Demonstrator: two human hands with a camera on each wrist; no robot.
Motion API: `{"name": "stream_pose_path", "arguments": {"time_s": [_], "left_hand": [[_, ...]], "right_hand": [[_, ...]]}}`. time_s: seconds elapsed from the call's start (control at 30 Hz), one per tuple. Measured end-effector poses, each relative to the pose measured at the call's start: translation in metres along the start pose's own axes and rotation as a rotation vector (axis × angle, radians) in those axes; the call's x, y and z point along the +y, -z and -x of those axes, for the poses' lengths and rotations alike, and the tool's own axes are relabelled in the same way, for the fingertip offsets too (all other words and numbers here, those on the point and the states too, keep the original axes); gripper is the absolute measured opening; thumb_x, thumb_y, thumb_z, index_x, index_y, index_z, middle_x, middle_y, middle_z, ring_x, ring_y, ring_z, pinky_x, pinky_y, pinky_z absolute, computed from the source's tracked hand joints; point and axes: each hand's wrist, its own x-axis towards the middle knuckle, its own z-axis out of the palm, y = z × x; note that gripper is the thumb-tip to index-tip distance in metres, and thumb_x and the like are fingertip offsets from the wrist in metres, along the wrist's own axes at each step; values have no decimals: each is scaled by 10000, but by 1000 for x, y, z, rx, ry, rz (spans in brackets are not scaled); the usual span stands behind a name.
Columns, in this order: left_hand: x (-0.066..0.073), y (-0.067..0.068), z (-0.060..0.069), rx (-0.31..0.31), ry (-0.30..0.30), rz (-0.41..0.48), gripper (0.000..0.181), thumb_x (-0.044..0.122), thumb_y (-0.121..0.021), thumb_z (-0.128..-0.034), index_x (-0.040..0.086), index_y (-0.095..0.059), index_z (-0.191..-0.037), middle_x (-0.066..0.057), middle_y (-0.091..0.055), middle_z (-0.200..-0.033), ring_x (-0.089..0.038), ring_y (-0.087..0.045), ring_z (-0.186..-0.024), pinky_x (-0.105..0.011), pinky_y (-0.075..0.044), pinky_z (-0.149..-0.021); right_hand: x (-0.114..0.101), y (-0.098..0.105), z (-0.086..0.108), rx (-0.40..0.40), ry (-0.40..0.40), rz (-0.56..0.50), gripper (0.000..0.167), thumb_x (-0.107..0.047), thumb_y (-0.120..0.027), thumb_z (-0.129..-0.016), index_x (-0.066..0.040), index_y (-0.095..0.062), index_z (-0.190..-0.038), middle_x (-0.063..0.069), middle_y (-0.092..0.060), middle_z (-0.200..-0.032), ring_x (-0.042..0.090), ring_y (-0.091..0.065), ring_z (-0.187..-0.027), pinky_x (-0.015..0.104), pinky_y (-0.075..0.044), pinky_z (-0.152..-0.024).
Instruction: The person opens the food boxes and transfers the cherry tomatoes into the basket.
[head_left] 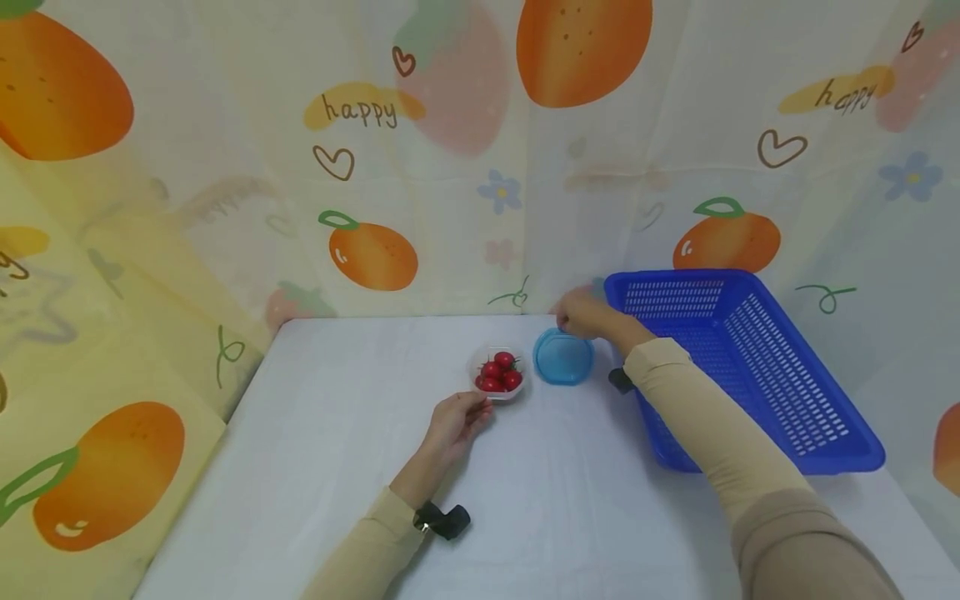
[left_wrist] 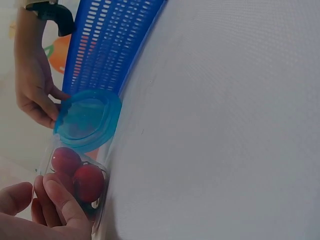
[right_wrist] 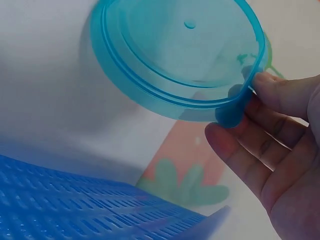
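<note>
Head view: one tub [head_left: 506,396] of tomatoes [head_left: 491,371], on the counter [head_left: 337,433]; your left grip [head_left: 452,423] pinches its near rim. One blue lid [head_left: 564,358] beside it, in your right grip [head_left: 588,315]. One basket [head_left: 765,350], right.
Left wrist view: tomatoes inside clear tub, lid beyond.
Right wrist view: lid edge clamped in your right grip, basket near.

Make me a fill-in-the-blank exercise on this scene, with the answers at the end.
1. The person's right hand pinches the edge of a round, see-through blue ____.
2. The fingers of the left hand are at the clear container, which has small red ____ inside.
3. The large slotted basket is ____ in colour.
4. In the head view, the basket stands to the ____ of the clear container.

Missing words: lid; tomatoes; blue; right.
</note>
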Motion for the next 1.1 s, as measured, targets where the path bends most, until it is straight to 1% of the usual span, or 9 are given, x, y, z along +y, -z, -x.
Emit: {"name": "stream_pose_path", "arguments": {"time_s": [0.1, 0.23, 0.37, 0.47, 0.6, 0.77, 0.87, 1.0, 1.1], "left_hand": [[0, 0, 1, 2, 5, 3, 224, 192, -623, -944, 36, -594, -1103, -35, -676, -961, -141, -662, -916, -211, -567, -846], [0, -1, 0, 4, 10, 8, 218, 187, -622, -941, 44, -595, -1103, -32, -674, -968, -140, -659, -927, -209, -566, -843], [0, -1, -1, 1, 5, 1, 225, 186, -622, -941, 41, -593, -1111, -39, -672, -985, -138, -655, -929, -201, -565, -831], [0, -2, -1, 1, 2, -3, 228, 189, -622, -943, 42, -595, -1115, -43, -672, -994, -136, -657, -928, -192, -566, -821], [1, -2, -1, 1, -1, -5, 221, 184, -618, -944, 41, -593, -1110, -40, -670, -982, -133, -657, -918, -190, -567, -813], [0, -2, -1, -10, 9, 3, 206, 184, -621, -940, 50, -598, -1095, -37, -669, -972, -132, -657, -912, -193, -567, -819], [0, -1, -1, -16, 5, 4, 209, 186, -622, -941, 48, -595, -1094, -36, -670, -970, -131, -657, -912, -194, -567, -820], [0, -1, -1, -18, -4, -2, 211, 186, -617, -945, 42, -588, -1096, -35, -668, -969, -129, -656, -908, -190, -567, -814], [-1, 0, -1, -18, -1, -1, 212, 189, -620, -945, 44, -590, -1096, -36, -669, -968, -130, -657, -908, -188, -568, -810]], "right_hand": [[2, -3, -3, -10, -11, 15, 226, -44, -541, -923, -36, -753, -1002, 129, -728, -1066, 362, -609, -1119, 579, -327, -1131], [3, -7, -9, -44, -19, 85, 239, -68, -536, -924, -72, -754, -1020, 119, -720, -1111, 385, -561, -1197, 628, -231, -1158], [3, -13, -14, -60, -50, 134, 232, -116, -559, -915, -128, -764, -1024, 87, -707, -1157, 366, -525, -1236, 604, -224, -1169], [5, -17, -15, -81, -54, 65, 235, -90, -564, -903, -96, -760, -1032, 104, -711, -1137, 332, -573, -1156, 514, -369, -1111], [7, -24, -14, -115, -68, -118, 258, -4, -535, -879, -2, -735, -1042, 158, -720, -1074, 278, -636, -969, 385, -541, -902], [9, -34, -13, -152, -157, -236, 265, -16, -524, -916, 22, -702, -1108, 180, -704, -1121, 246, -635, -934, 362, -570, -881], [10, -38, -14, -159, -194, -224, 257, -46, -527, -944, 15, -695, -1130, 168, -699, -1138, 234, -626, -947, 371, -562, -912], [10, -42, -16, -151, -191, -187, 251, -46, -523, -948, 22, -703, -1110, 167, -706, -1112, 239, -631, -929, 373, -565, -905], [9, -44, -17, -143, -193, -194, 262, -18, -502, -936, 38, -702, -1097, 187, -703, -1126, 273, -656, -981, 387, -562, -920]]}}
